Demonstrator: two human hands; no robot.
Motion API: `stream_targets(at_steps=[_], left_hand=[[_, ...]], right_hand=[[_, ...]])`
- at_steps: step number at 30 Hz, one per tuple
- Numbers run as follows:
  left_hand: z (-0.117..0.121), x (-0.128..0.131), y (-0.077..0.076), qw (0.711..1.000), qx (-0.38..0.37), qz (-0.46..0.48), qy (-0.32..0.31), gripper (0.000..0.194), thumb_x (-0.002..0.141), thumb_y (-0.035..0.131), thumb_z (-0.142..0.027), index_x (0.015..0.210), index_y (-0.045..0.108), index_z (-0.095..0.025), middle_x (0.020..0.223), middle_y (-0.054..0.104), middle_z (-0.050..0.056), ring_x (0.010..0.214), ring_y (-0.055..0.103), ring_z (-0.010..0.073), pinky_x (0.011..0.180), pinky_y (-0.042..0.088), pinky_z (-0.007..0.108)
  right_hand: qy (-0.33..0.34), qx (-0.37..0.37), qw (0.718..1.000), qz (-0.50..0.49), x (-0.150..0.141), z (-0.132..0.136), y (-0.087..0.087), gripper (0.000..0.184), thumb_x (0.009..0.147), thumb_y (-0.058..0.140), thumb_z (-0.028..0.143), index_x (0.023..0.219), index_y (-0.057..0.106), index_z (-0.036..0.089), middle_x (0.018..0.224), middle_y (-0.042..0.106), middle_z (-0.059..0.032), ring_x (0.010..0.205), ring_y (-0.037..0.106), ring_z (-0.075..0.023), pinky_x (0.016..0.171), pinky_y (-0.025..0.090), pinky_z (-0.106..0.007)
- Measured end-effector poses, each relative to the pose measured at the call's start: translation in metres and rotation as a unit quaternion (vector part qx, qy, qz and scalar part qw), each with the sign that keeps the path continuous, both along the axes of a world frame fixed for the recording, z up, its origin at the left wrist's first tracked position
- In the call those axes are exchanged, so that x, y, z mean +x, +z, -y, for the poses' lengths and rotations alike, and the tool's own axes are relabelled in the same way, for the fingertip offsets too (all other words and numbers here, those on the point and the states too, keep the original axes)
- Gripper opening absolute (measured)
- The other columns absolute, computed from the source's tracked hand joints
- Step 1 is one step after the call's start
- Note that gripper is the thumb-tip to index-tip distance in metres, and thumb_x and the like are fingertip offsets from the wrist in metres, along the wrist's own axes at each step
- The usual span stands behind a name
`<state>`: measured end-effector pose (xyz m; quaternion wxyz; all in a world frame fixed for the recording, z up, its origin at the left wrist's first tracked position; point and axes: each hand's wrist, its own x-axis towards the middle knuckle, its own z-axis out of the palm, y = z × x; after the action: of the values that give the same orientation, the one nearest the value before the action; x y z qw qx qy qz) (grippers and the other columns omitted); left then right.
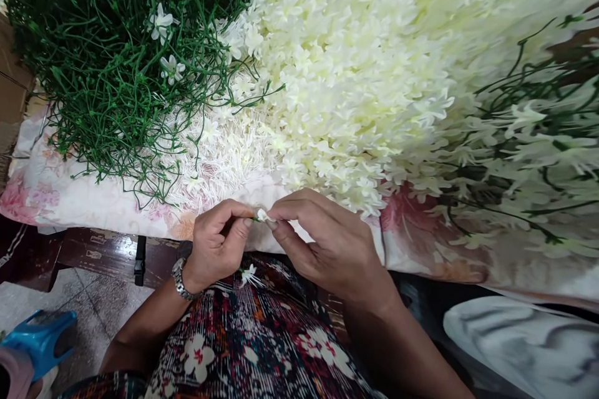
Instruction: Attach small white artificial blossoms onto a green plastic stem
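Close to the table's front edge, my left hand [216,242] pinches a thin green artificial stem, its tip pointing right. My right hand [330,243] grips a small white artificial flower [263,216] between thumb and forefinger. The flower meets the stem tip between the two hands; whether it is seated on it I cannot tell. Another white flower [251,275] hangs below my left hand, in front of the patterned clothing. Most of the stem is hidden inside my left hand.
A heap of green plastic stems [116,75] lies at the back left. Loose cream-white petals [346,75] fill the middle, beside thin white stamens [210,162]. Finished-looking flower sprays [538,156] lie right, on a floral cloth [116,215]. A blue plastic object [44,340] is at lower left.
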<state>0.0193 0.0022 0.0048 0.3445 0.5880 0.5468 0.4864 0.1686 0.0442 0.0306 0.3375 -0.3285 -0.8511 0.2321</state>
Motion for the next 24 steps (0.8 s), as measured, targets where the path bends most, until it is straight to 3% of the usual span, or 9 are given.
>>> stream_targets(at_steps=[6,16,24], left_hand=[[-0.002,0.0,-0.003,0.999,0.011,-0.048,0.0,0.009,0.075,0.049,-0.01,0.077,0.055,-0.015,0.065,0.056,-0.002,0.052,0.047,0.0057,0.05,0.039,0.018],[-0.006,0.003,-0.009,0.999,-0.014,-0.039,0.003,0.008,0.075,0.048,-0.011,0.074,0.055,-0.015,0.063,0.055,-0.002,0.053,0.048,0.006,0.05,0.039,0.018],[-0.006,0.001,-0.011,0.999,-0.008,-0.047,-0.013,0.009,0.076,0.047,-0.011,0.072,0.054,-0.015,0.062,0.055,-0.002,0.052,0.047,0.0063,0.051,0.039,0.019]], right_hand=[[-0.002,0.009,0.999,0.031,0.0,0.0,-0.007,0.012,0.076,0.046,0.009,0.085,0.05,0.016,0.073,0.055,-0.0042,0.072,0.052,-0.0127,0.064,0.045,-0.026],[-0.031,-0.02,0.999,-0.016,-0.004,0.001,-0.027,0.012,0.076,0.046,0.009,0.084,0.047,0.018,0.071,0.054,-0.0018,0.069,0.052,-0.0109,0.06,0.045,-0.025],[-0.032,-0.095,0.994,-0.035,-0.002,0.001,-0.037,0.007,0.078,0.046,0.015,0.083,0.047,0.018,0.071,0.054,0.0002,0.061,0.051,-0.0079,0.055,0.042,-0.021]])
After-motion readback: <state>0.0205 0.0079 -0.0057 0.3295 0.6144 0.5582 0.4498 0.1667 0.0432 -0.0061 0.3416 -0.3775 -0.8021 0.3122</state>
